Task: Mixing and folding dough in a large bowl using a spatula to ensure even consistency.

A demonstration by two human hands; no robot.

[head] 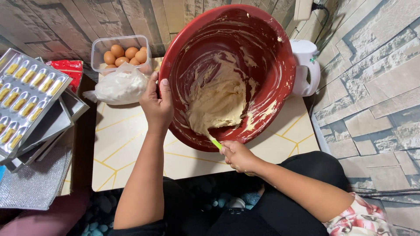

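Overhead view of a person working at a low white surface patterned with yellow lines. The large red mixing bowl is sitting on this surface, tilted so that its opening is facing the camera; its inner wall is smeared with streaks of batter. A pale, thick mass of dough is lying in the lower middle of the bowl.

The left hand is gripping the bowl's near-left rim, its fingers pressed together and curled over the edge, the thumb lying along the rim. The right hand is positioned just below the bowl's lower rim, its fingers closed in a pinch around the green handle of a spatula, whose blade is buried in the dough.

Behind the left hand, a clear plastic bag of white powder is resting against a transparent container of brown eggs. A white electric hand mixer is standing at the surface's far right corner, just beside the bowl. At the far left, stacked metal baking trays are holding rows of small yellow-topped pastries, with a red packet lying beyond them. Stone-patterned walls are enclosing the scene.
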